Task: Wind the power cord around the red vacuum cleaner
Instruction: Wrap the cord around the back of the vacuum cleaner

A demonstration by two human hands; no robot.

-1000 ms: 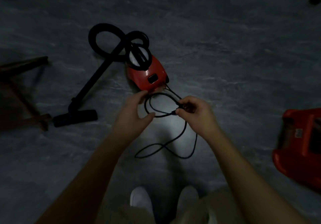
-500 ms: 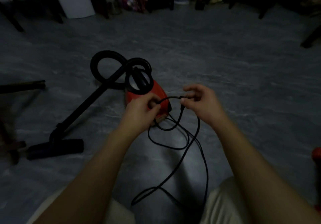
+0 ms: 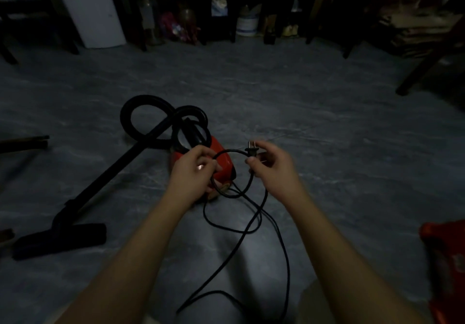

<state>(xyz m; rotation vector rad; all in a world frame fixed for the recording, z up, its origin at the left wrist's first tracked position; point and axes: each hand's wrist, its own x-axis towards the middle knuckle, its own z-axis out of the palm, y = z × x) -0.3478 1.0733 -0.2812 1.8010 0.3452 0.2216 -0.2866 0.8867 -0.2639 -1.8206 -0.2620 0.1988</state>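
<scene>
The small red vacuum cleaner [image 3: 221,165] sits on the grey floor, partly hidden behind my left hand. Its black hose [image 3: 141,122] loops behind it, and the wand ends in a floor nozzle [image 3: 60,240] at the left. The black power cord [image 3: 254,225] runs from the vacuum in loose loops down toward me. My left hand [image 3: 193,172] grips a loop of the cord in front of the vacuum. My right hand [image 3: 271,165] pinches the cord just below the plug [image 3: 251,149], whose two prongs point up.
A second red object [image 3: 445,261] lies at the right edge. A white cabinet [image 3: 93,9] and dark shelves with bottles and jars line the far wall. Chair legs [image 3: 422,67] stand at the far right, a dark bar [image 3: 25,141] lies at the left.
My view has tilted up from the floor to the room. Both hands lifted the cord off the floor and formed a loop; the plug now points upward in my right hand.
</scene>
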